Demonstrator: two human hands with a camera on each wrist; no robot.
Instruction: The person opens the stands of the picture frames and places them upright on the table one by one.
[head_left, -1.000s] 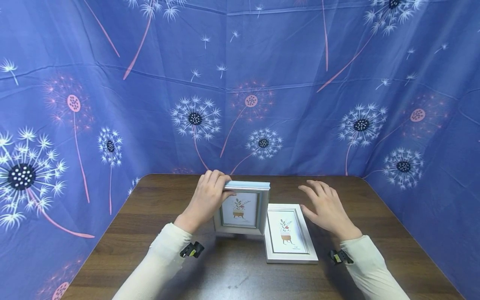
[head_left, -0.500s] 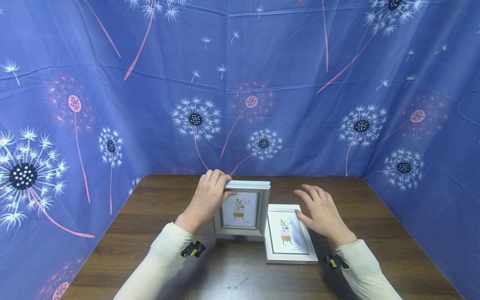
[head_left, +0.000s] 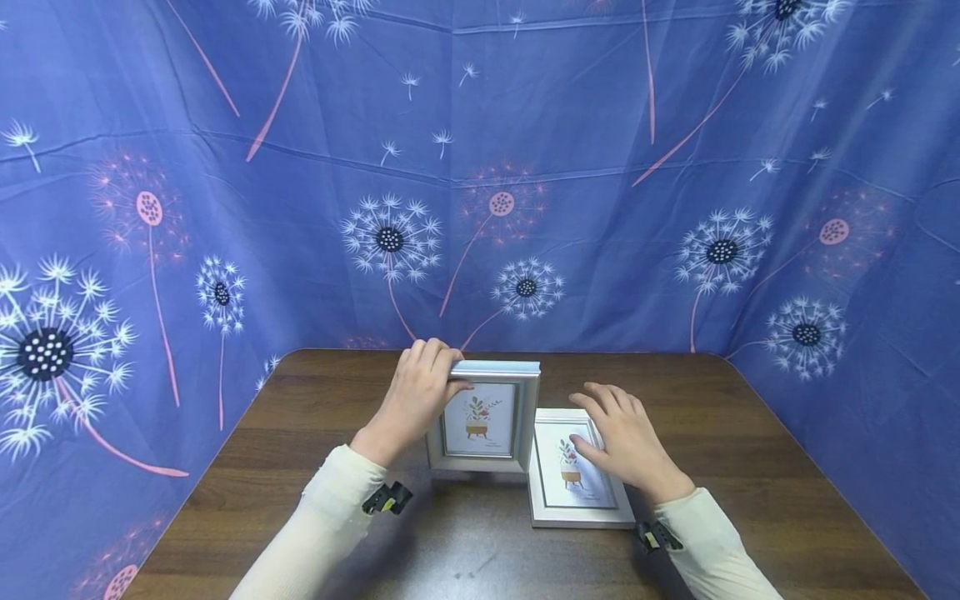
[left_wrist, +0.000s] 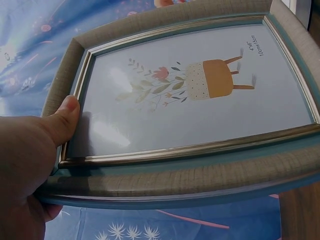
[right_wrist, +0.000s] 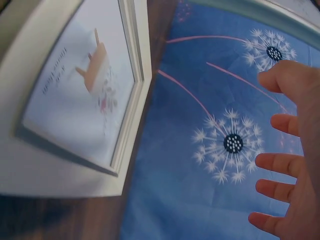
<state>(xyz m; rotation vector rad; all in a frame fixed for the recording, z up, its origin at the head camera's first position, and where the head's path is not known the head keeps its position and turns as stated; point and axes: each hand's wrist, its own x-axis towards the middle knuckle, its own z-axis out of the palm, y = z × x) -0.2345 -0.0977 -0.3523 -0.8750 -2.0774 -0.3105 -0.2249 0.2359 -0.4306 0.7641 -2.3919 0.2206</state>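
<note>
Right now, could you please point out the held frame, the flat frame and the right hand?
Held frame (head_left: 482, 421): head view, middle of its front.
Flat frame (head_left: 572, 480): head view, its printed front.
Right hand (head_left: 628, 442): head view, its back.

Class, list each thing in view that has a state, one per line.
Grey rectangular picture frame, held roughly upright
White rectangular picture frame, lying flat, face up
Left hand, gripping the grey frame
Right hand, fingers apart, holding nothing
Blue dandelion-print cloth, hanging

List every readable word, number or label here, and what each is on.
"4"x6"": white printed insert of the silver-beige rectangular picture frame.
"10cmx15cm": same insert.
Lettering on the second white printed insert, in the white rectangular picture frame: too blurred to read.
</note>
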